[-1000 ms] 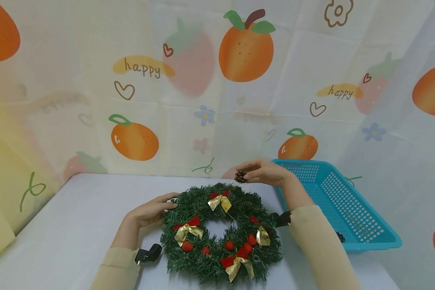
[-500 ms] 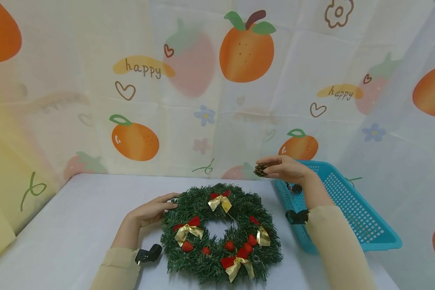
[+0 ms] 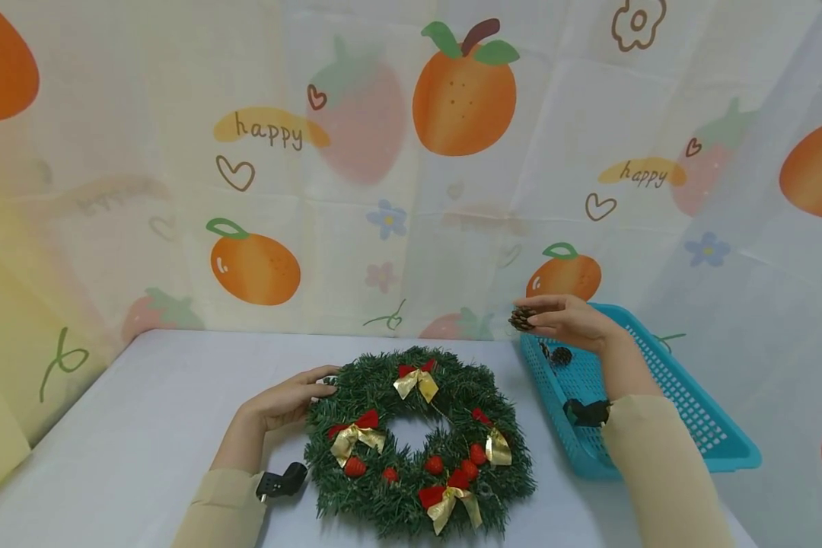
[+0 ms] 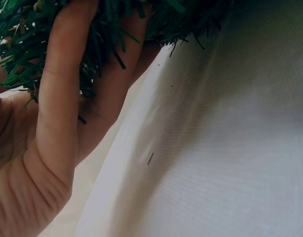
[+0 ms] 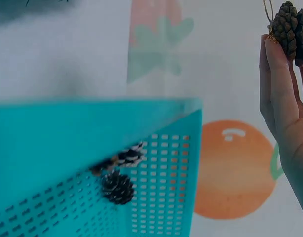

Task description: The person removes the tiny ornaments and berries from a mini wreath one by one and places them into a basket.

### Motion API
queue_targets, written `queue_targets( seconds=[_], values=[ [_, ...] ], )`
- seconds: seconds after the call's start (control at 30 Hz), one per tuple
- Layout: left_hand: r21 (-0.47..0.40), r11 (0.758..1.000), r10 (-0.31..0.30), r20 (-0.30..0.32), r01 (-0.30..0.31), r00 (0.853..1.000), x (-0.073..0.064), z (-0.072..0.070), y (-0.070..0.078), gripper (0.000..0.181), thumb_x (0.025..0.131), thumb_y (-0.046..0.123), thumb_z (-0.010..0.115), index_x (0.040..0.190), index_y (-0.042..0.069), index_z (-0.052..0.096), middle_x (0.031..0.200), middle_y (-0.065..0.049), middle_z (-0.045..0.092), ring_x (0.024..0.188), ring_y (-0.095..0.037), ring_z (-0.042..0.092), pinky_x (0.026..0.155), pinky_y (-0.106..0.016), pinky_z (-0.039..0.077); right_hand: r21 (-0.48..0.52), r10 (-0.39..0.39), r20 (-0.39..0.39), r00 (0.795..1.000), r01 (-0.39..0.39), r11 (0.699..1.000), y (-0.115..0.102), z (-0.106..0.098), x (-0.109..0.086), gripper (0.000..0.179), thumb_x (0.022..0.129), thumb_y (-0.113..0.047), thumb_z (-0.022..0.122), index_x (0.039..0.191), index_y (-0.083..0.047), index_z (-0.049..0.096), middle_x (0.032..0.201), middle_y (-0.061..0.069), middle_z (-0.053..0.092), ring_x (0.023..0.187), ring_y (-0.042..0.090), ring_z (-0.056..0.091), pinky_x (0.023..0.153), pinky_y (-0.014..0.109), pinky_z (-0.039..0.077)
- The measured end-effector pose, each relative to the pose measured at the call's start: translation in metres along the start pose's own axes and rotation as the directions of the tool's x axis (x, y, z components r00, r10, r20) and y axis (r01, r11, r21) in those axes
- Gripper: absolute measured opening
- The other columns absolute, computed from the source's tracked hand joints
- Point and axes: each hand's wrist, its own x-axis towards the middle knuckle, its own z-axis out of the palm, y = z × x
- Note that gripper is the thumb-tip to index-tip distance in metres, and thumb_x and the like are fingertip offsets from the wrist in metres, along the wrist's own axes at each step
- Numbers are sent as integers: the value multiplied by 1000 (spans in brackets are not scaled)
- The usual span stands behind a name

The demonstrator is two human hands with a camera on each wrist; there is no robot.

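Note:
On the white table lies a green wreath [image 3: 377, 373] with red-and-gold bows and several red berries. My left hand [image 3: 291, 396] grips its far left edge, and in the left wrist view the fingers [image 4: 60, 84] curl into the greenery. Up over the far left corner of the blue basket [image 3: 726, 461], my right hand [image 3: 578, 321] pinches pine cones [image 3: 522, 318] between thumb and fingers. The right wrist view shows two brown pine cones [image 5: 285, 30] side by side with a thin gold string loop.
Inside the basket, near its left wall, sit a dark pine cone [image 5: 118, 188] and a white-tipped one [image 5: 131, 155]. A fruit-printed curtain [image 3: 390, 281] hangs behind the table. A black wrist device [image 3: 282, 481] sits beside the wreath.
My right hand has moved right with the pine cones, from above the wreath's far side to over the basket corner. The left hand and wreath have stayed in place.

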Motion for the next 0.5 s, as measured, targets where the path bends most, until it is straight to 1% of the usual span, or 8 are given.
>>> queue_targets(
  seconds=[0.03, 0.1, 0.17, 0.23, 0.3, 0.33, 0.4, 0.5],
  values=[
    [-2, 1000, 0, -2, 0, 1000, 0, 0, 0, 67, 102, 30, 52, 158, 12, 21, 165, -26, 4, 138, -30, 31, 82, -26, 45, -8, -1, -7, 1000, 1, 1000, 1, -2, -2, 49, 100, -8, 56, 147, -4, 45, 147, -4, 45, 120, -5, 57, 102, 22, 50],
    [0, 1000, 2, 0, -2, 1000, 0, -1, 0, 67, 102, 30, 52, 158, 12, 20, 165, -26, 4, 142, -32, 28, 82, -24, 45, -29, -2, -16, 1000, 2, 1000, 5, -6, -6, 50, 100, -9, 55, 148, -3, 43, 150, -2, 43, 119, -5, 57, 102, 21, 50],
    [-8, 1000, 2, 5, -2, 1000, -1, -1, 0, 67, 102, 30, 52, 159, 12, 20, 165, -26, 3, 145, -36, 24, 81, -25, 46, -47, 3, -31, 1000, -4, 999, 9, -10, -10, 51, 101, -10, 54, 150, -2, 40, 147, -1, 44, 117, -4, 59, 101, 20, 50],
    [-15, 1000, 4, 9, -4, 1000, -1, -1, 0, 67, 102, 29, 52, 159, 12, 20, 165, -26, 3, 150, -40, 17, 82, -25, 47, -55, 3, -38, 999, -5, 998, 13, -14, -14, 54, 101, -11, 54, 151, 1, 35, 142, -5, 47, 116, -5, 60, 100, 19, 50],
    [-20, 1000, 4, 14, -4, 1000, -1, 0, 0, 67, 102, 29, 52, 159, 12, 20, 165, -26, 2, 152, -43, 13, 83, -26, 48, -57, -3, -43, 999, 0, 998, 18, -18, -18, 55, 102, -11, 53, 151, 3, 33, 136, -12, 50, 116, -6, 60, 100, 18, 50],
    [-20, 1000, 4, 16, -4, 1000, -2, 0, 0, 67, 102, 29, 52, 159, 12, 19, 165, -26, 1, 152, -45, 11, 85, -28, 48, -61, -8, -41, 999, 6, 998, 21, -21, -21, 55, 102, -11, 52, 151, 4, 32, 134, -14, 51, 116, -6, 60, 100, 18, 50],
    [-11, 1000, 4, 17, -4, 1000, -2, 0, 0, 67, 102, 29, 51, 159, 12, 19, 165, -26, 0, 153, -47, 6, 92, -30, 48, -69, -20, -41, 999, 17, 998, 26, -25, -25, 55, 102, -11, 52, 152, 4, 31, 133, -17, 52, 116, -7, 59, 100, 17, 49],
    [5, 1000, 2, 17, -2, 1000, -1, 0, 0, 67, 102, 30, 52, 159, 13, 20, 166, -25, 0, 152, -48, 2, 100, -33, 44, -89, -20, -47, 999, 16, 996, 34, -30, -32, 57, 103, -12, 51, 153, 5, 29, 137, -16, 49, 116, -10, 57, 99, 15, 49]
  ],
)
